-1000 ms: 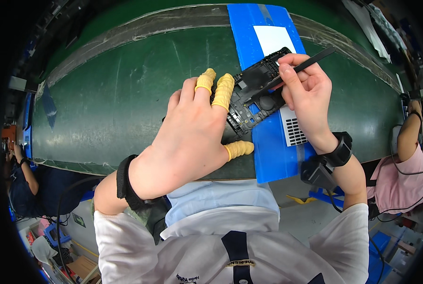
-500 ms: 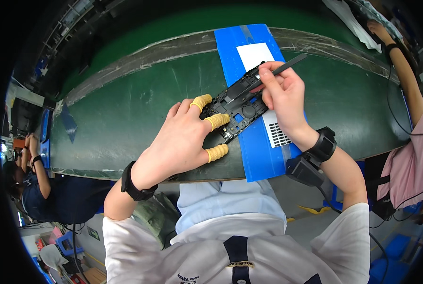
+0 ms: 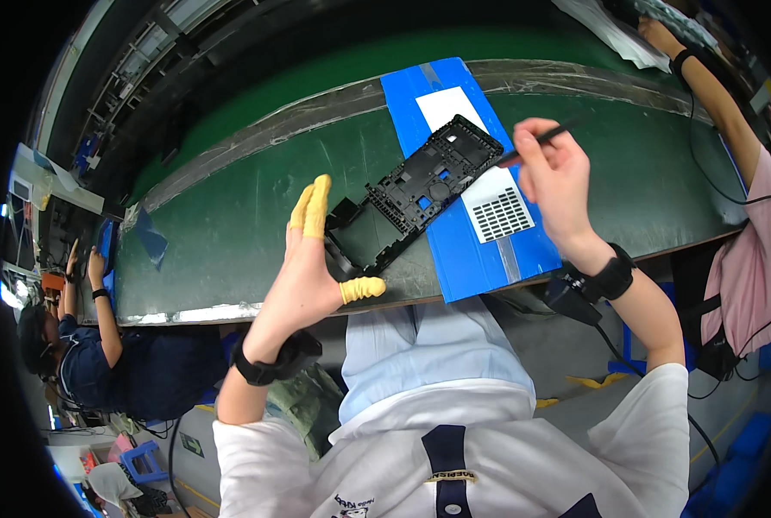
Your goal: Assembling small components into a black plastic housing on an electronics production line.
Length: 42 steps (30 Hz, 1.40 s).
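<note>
Head view. Left hand [image 3: 303,269], fingers spread, apparently gripping nothing, has come off the black frame [image 3: 413,183]; it lies right of those fingers, seemingly unpinned, contact unclear. Right hand [image 3: 560,177] pinches a black tool [image 3: 555,133], tip now by the frame's edge. Left of those fingers: blue board [image 3: 461,269], gridded white sheet [image 3: 502,216], partly covered by the frame.

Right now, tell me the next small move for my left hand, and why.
I'd probably close the left hand lightly on the nearest end of the black plastic frame to steady it: its thumb and fingers are spread open beside that end, while the right hand holds a slim black tool with its tip at the frame's right edge.
</note>
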{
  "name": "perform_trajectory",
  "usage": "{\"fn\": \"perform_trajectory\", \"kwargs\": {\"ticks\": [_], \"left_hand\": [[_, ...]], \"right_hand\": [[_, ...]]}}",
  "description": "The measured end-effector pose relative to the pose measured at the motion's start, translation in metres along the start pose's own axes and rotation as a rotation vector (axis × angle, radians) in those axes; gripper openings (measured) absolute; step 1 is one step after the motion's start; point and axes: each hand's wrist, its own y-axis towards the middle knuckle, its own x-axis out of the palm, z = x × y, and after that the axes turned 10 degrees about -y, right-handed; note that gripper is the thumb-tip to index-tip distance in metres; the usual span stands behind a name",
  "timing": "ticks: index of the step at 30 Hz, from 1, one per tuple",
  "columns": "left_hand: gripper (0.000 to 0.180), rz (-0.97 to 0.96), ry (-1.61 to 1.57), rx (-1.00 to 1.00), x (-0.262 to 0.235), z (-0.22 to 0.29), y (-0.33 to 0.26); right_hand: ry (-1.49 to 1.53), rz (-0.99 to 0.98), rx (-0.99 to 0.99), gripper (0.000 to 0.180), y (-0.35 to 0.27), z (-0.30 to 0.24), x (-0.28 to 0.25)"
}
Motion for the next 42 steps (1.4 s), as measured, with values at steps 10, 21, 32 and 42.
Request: {"fn": "perform_trajectory", "kwargs": {"ticks": [10, 21, 32, 42], "left_hand": [[0.092, 0.495, -0.436, 0.109, 0.006, -0.005, -0.008], [0.074, -0.098, 0.362, 0.044, -0.062, 0.014, 0.079], [0.101, -0.132, 0.420, -0.068, -0.023, -0.035, 0.072], [0.109, -0.159, 0.035, -0.265, -0.068, -0.074, -0.028]], "right_hand": [[0.008, 0.163, 0.081, 0.014, -0.015, 0.034, -0.034], [-0.121, 0.016, 0.062, 0.012, -0.021, 0.031, -0.029], [-0.091, -0.029, 0.110, 0.012, -0.013, 0.029, -0.027], [-0.083, 0.073, 0.138, 0.013, -0.015, 0.034, -0.032]]}}
